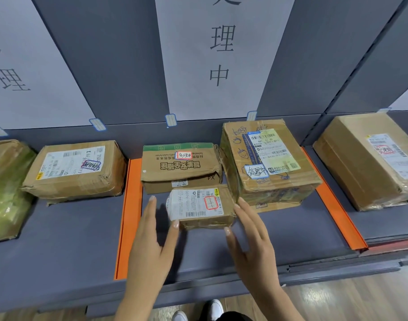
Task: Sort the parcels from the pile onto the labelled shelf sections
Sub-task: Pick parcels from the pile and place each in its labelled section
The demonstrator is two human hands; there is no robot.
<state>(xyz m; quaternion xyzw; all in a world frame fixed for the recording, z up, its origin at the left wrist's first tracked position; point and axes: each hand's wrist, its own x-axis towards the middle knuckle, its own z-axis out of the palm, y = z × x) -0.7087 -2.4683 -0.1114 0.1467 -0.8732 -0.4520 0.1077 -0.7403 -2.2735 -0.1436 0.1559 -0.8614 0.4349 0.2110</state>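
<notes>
The small parcel (199, 206) sits on the shelf (71, 239) in the middle section, between the left divider (126, 216) and the right divider (332, 200). It is right in front of the flat box (180, 165) and close against the big box (265, 163). Both of those carry handwritten tags, and the sign (219, 54) hangs above them, so I take this for the bay its own tag calls for. The left hand (152, 230) and right hand (250, 235) flank it with fingers nearly straight and spread, neither curled round it. The left thumb tip meets the near left corner while the fingers stand off the side. The right thumb is at the near right corner and the right fingertips seem to brush the far edge. To me that looks like squaring it up or letting it settle, label up so it can be read, rather than a lift. Whether the right fingers really touch I cannot tell. The red-framed tag on the small parcel is too small to read, the sign's top character is cut off, and the flat box hides whatever lies under it. Off to the sides, a left box (75, 170), a green pack (6, 188) and a right box (369, 163) sit in other bays, the last two partly out of frame. The pile itself is not in view, and only the shoes (215, 308) show below.
</notes>
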